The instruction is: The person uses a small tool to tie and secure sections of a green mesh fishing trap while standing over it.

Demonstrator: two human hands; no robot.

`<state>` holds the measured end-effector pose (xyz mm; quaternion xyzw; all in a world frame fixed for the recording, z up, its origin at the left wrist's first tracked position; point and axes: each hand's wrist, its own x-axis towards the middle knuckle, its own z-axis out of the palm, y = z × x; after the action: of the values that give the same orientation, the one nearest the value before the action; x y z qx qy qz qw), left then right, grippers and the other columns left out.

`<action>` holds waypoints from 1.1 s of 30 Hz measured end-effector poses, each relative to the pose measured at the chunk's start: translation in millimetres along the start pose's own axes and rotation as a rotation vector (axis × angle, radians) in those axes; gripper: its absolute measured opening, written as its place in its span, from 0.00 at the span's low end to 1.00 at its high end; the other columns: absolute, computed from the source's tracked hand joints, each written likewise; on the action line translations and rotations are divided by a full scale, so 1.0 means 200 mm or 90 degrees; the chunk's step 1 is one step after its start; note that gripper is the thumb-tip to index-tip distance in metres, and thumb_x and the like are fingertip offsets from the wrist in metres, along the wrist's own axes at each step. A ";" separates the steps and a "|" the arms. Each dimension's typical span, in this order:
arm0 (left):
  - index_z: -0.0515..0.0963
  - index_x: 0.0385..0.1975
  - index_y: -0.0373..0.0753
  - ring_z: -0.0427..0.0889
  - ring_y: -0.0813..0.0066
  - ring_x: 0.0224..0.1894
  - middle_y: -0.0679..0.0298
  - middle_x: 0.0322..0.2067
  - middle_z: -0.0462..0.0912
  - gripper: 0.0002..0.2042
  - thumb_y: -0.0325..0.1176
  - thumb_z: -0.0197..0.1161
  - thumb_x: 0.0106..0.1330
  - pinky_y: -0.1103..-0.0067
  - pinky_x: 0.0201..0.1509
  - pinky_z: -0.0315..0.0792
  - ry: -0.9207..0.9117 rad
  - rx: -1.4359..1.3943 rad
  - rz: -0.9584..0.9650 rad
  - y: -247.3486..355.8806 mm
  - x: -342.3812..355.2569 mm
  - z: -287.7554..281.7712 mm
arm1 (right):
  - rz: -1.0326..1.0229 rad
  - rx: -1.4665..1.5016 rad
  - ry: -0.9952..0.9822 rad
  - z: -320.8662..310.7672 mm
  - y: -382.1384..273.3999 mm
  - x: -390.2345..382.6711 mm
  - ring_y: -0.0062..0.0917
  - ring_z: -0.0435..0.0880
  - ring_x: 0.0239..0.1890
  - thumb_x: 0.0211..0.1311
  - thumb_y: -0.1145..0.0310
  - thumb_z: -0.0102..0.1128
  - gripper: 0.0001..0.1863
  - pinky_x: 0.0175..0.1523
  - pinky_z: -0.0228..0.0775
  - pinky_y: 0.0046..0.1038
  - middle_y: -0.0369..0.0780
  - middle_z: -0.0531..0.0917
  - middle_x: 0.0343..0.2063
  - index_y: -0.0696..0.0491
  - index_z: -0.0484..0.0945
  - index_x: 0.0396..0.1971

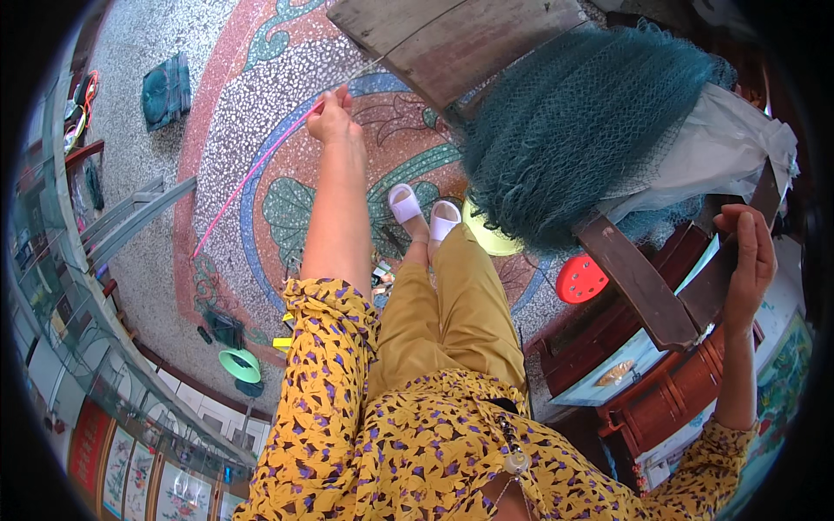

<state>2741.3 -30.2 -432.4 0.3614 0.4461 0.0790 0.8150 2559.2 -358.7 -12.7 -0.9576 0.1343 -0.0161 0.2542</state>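
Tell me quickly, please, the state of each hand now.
Left hand: closed, holding a thin pink rod or cord.
Right hand: at the dark wooden frame; grip cannot be told.

The net (599, 130) is found ahead on the right, between a board (460, 48) and wooden bars (638, 278). A sheet (717, 148) is seen at its right side. The left hand (333, 117) is held left of the net, the right hand (749, 265) beside the bars. A stool (582, 279) is placed just left of the bars. Slippers (405, 204) are seen on the floor (156, 252), left of the net.
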 end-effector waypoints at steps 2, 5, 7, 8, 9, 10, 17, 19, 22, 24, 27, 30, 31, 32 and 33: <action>0.67 0.34 0.36 0.83 0.67 0.32 0.55 0.32 0.79 0.02 0.24 0.53 0.66 0.77 0.34 0.79 0.000 0.003 0.001 0.02 -0.03 0.00 | 0.009 -0.006 -0.001 -0.03 -0.04 -0.01 0.17 0.76 0.38 0.71 0.64 0.42 0.17 0.48 0.65 0.20 0.36 0.79 0.33 0.60 0.77 0.37; 0.67 0.35 0.36 0.82 0.68 0.32 0.57 0.33 0.78 0.02 0.25 0.52 0.66 0.79 0.33 0.78 -0.008 0.001 -0.009 0.01 -0.06 -0.01 | 0.010 -0.021 -0.005 -0.03 -0.04 0.00 0.17 0.76 0.37 0.71 0.64 0.42 0.17 0.48 0.65 0.20 0.36 0.79 0.32 0.60 0.77 0.37; 0.67 0.35 0.35 0.82 0.69 0.33 0.58 0.33 0.78 0.02 0.25 0.52 0.66 0.80 0.33 0.77 -0.005 -0.003 -0.016 0.01 -0.08 -0.02 | 0.019 -0.030 -0.005 -0.04 -0.03 0.01 0.17 0.76 0.37 0.71 0.64 0.43 0.17 0.48 0.65 0.20 0.36 0.79 0.32 0.60 0.77 0.37; 0.67 0.35 0.35 0.82 0.69 0.33 0.58 0.33 0.78 0.02 0.25 0.52 0.66 0.80 0.33 0.77 0.002 -0.007 -0.018 0.01 -0.09 -0.03 | 0.021 -0.028 -0.005 -0.04 -0.03 0.01 0.17 0.76 0.37 0.71 0.63 0.43 0.17 0.48 0.65 0.19 0.36 0.79 0.32 0.60 0.77 0.37; 0.67 0.35 0.35 0.82 0.69 0.33 0.58 0.33 0.78 0.02 0.25 0.52 0.66 0.80 0.33 0.77 0.002 -0.015 -0.018 0.01 -0.09 -0.03 | 0.020 -0.026 0.002 -0.03 -0.04 0.01 0.17 0.76 0.36 0.71 0.63 0.43 0.17 0.47 0.64 0.19 0.36 0.79 0.32 0.60 0.77 0.37; 0.67 0.35 0.35 0.82 0.69 0.33 0.58 0.33 0.78 0.02 0.25 0.52 0.66 0.80 0.33 0.77 0.000 -0.018 -0.016 0.02 -0.09 -0.02 | 0.019 -0.024 0.008 -0.03 -0.05 0.00 0.17 0.76 0.36 0.71 0.63 0.43 0.17 0.47 0.64 0.19 0.35 0.79 0.32 0.60 0.77 0.37; 0.67 0.35 0.35 0.82 0.70 0.32 0.58 0.33 0.78 0.03 0.25 0.52 0.66 0.81 0.33 0.77 0.005 -0.010 -0.020 0.00 -0.11 -0.04 | 0.030 -0.022 0.008 -0.04 -0.04 -0.01 0.17 0.76 0.37 0.71 0.63 0.43 0.17 0.47 0.64 0.19 0.35 0.79 0.32 0.59 0.78 0.37; 0.67 0.35 0.35 0.82 0.70 0.32 0.57 0.33 0.78 0.03 0.25 0.53 0.66 0.81 0.33 0.77 0.013 -0.018 -0.021 -0.01 -0.10 -0.03 | 0.026 -0.024 0.009 -0.04 -0.03 0.01 0.17 0.76 0.37 0.71 0.63 0.43 0.17 0.47 0.64 0.19 0.35 0.79 0.32 0.59 0.78 0.37; 0.67 0.35 0.35 0.82 0.70 0.33 0.57 0.33 0.79 0.03 0.25 0.53 0.66 0.81 0.33 0.77 0.036 -0.033 -0.028 -0.01 -0.13 -0.05 | 0.025 -0.027 0.001 -0.06 -0.05 -0.01 0.17 0.76 0.36 0.71 0.63 0.43 0.17 0.47 0.65 0.19 0.35 0.79 0.32 0.60 0.78 0.37; 0.67 0.35 0.35 0.82 0.69 0.33 0.57 0.33 0.79 0.03 0.25 0.53 0.66 0.81 0.33 0.77 0.037 -0.036 -0.025 0.01 -0.14 -0.05 | 0.026 -0.020 0.003 -0.07 -0.06 -0.02 0.16 0.76 0.36 0.71 0.63 0.43 0.17 0.47 0.65 0.19 0.35 0.79 0.32 0.60 0.78 0.37; 0.67 0.35 0.35 0.82 0.69 0.33 0.57 0.33 0.78 0.03 0.25 0.54 0.65 0.80 0.33 0.77 0.020 -0.048 -0.027 0.03 -0.16 -0.04 | 0.035 0.004 0.008 -0.08 -0.05 -0.03 0.16 0.76 0.36 0.71 0.63 0.43 0.16 0.47 0.65 0.19 0.35 0.79 0.32 0.59 0.78 0.36; 0.67 0.35 0.35 0.82 0.68 0.33 0.57 0.34 0.78 0.03 0.25 0.54 0.65 0.80 0.32 0.77 0.029 -0.037 -0.026 0.04 -0.18 -0.04 | 0.025 -0.014 -0.002 -0.10 -0.06 -0.04 0.16 0.76 0.35 0.70 0.64 0.43 0.16 0.47 0.66 0.19 0.35 0.79 0.31 0.59 0.78 0.36; 0.67 0.35 0.34 0.82 0.68 0.33 0.57 0.33 0.78 0.03 0.25 0.54 0.65 0.80 0.32 0.77 0.024 -0.030 -0.021 0.04 -0.19 -0.03 | 0.016 -0.028 -0.007 -0.10 -0.07 -0.04 0.16 0.76 0.35 0.70 0.64 0.43 0.16 0.47 0.66 0.19 0.35 0.79 0.31 0.59 0.78 0.36; 0.67 0.35 0.34 0.82 0.68 0.33 0.57 0.33 0.78 0.03 0.25 0.54 0.65 0.80 0.32 0.77 0.018 -0.023 -0.017 0.05 -0.19 -0.02 | 0.018 -0.011 -0.004 -0.09 -0.07 -0.04 0.16 0.76 0.35 0.71 0.63 0.43 0.17 0.47 0.66 0.19 0.35 0.79 0.30 0.60 0.78 0.35; 0.67 0.35 0.34 0.82 0.68 0.33 0.57 0.33 0.78 0.03 0.25 0.53 0.65 0.80 0.32 0.77 0.018 -0.010 -0.014 0.05 -0.20 -0.04 | 0.018 -0.022 -0.007 -0.09 -0.07 -0.04 0.16 0.76 0.35 0.71 0.63 0.43 0.17 0.47 0.66 0.19 0.35 0.79 0.30 0.60 0.78 0.35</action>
<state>2712.9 -37.7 -401.3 0.3490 0.4608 0.0785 0.8123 2553.0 -353.6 10.9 -0.9600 0.1466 -0.0048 0.2384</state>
